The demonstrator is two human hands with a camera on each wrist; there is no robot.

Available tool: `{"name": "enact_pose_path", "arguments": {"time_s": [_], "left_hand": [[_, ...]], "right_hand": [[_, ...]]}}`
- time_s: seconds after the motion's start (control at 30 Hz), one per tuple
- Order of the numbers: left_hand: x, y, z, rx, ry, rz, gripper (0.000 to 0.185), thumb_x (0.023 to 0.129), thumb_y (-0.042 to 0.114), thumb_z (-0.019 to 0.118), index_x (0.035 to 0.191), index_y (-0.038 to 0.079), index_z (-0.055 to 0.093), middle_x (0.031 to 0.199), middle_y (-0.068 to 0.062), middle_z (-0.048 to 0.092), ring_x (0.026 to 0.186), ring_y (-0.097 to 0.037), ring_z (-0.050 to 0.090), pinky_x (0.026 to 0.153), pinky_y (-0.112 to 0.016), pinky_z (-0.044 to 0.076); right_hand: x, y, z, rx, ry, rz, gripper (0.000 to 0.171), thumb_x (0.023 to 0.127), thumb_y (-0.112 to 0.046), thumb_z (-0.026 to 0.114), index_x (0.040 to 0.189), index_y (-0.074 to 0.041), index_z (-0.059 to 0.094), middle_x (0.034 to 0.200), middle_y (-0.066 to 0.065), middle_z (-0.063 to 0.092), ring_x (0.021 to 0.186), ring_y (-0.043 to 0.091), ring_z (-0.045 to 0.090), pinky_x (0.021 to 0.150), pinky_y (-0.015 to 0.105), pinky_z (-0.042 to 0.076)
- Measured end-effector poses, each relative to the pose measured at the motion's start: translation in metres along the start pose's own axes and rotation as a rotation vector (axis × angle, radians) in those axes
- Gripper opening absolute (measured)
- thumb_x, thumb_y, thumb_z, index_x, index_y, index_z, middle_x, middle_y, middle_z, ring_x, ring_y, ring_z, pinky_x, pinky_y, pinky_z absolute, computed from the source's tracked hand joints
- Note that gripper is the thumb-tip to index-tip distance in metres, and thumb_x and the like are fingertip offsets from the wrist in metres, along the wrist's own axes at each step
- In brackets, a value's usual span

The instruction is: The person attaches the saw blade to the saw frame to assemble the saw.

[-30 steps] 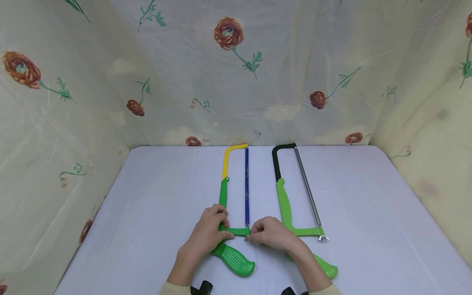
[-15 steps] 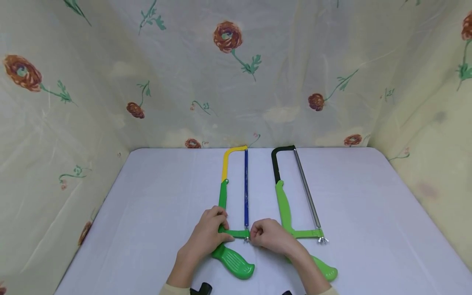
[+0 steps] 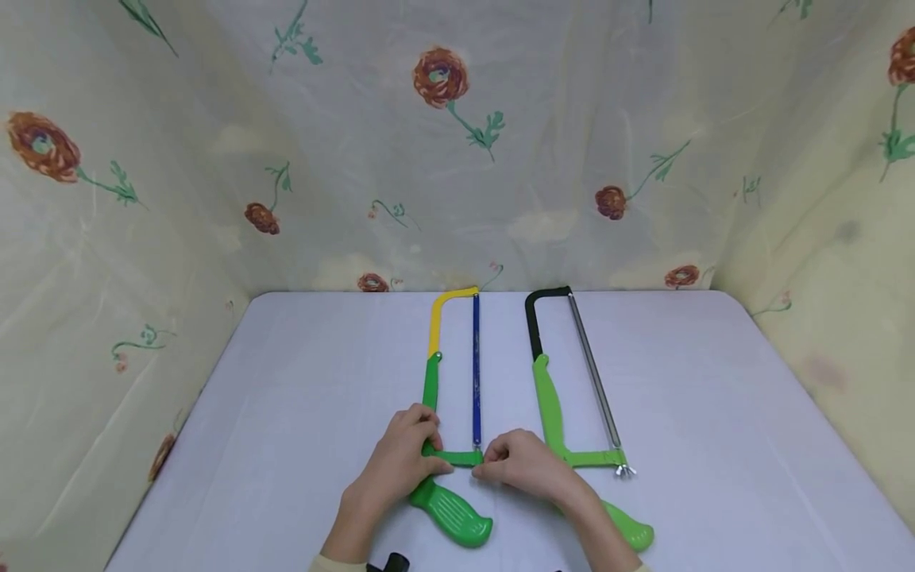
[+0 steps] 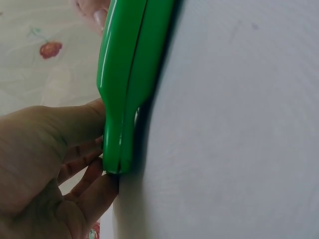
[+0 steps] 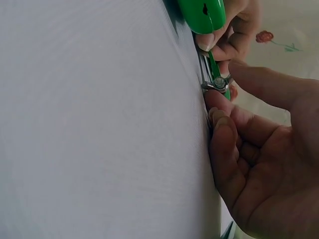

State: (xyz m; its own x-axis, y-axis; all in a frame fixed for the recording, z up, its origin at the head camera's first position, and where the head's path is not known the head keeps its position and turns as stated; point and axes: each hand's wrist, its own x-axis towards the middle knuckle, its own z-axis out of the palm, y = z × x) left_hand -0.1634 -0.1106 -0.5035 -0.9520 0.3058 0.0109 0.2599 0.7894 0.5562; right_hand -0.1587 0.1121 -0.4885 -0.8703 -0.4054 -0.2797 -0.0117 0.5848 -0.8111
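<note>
A hacksaw with a yellow and green frame (image 3: 457,515) and a blue blade (image 3: 476,369) lies flat on the white table. My left hand (image 3: 400,453) grips its green frame just above the handle, thumb over the short crossbar. At the crossbar's right end, my right hand (image 3: 529,467) pinches a small metal wing nut (image 5: 219,82) between thumb and forefinger. From the head view that nut is hidden behind the fingers. In the left wrist view, the green handle (image 4: 127,64) stands out beside the left hand (image 4: 40,149).
To the right lies a second hacksaw (image 3: 550,397), black and light green, with a grey blade and its own wing nut (image 3: 625,470). My right forearm crosses over its handle. Behind the table (image 3: 322,357) hangs a flowered curtain (image 3: 322,143), which also flanks both sides.
My right fingers came off the wing nut half a second ago, leaving it visible, and now close around it again. The left hand keeps its grip. The head view has tilted up slightly.
</note>
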Motion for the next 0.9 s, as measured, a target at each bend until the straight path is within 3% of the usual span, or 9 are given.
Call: {"name": "enact_pose_path", "arguments": {"time_s": [0.13,0.4,0.9], "left_hand": [[0.0004,0.0003,-0.0009,0.001,-0.003,0.002,0.026,0.076,0.033,0.086,0.077,0.024,0.062,0.123,0.008,0.055,0.120,-0.020,0.048,0.097,-0.039,0.047],[0.0013,-0.0006,0.0002,-0.003,-0.005,0.008,0.026,0.076,0.033,0.086,0.076,0.025,0.061,0.122,0.008,0.055,0.119,-0.020,0.048,0.095,-0.039,0.047],[0.0011,-0.0018,-0.0016,-0.003,0.007,0.018,0.026,0.075,0.033,0.086,0.076,0.025,0.061,0.121,0.009,0.055,0.118,-0.020,0.048,0.094,-0.039,0.047]], "right_hand": [[-0.0006,-0.0003,-0.0007,0.011,0.000,0.000,0.023,0.085,-0.030,0.073,0.076,-0.009,0.070,0.065,-0.005,0.055,0.062,0.010,0.047,0.055,0.022,0.036],[-0.0020,0.0032,-0.0012,0.017,-0.001,-0.045,0.009,0.084,-0.014,0.067,0.085,-0.007,0.071,0.069,-0.002,0.059,0.064,0.012,0.051,0.057,0.024,0.042],[-0.0005,-0.0019,0.0027,-0.007,0.021,-0.018,0.006,0.081,-0.014,0.073,0.080,-0.009,0.070,0.067,-0.004,0.058,0.064,0.012,0.051,0.058,0.023,0.040]]}}
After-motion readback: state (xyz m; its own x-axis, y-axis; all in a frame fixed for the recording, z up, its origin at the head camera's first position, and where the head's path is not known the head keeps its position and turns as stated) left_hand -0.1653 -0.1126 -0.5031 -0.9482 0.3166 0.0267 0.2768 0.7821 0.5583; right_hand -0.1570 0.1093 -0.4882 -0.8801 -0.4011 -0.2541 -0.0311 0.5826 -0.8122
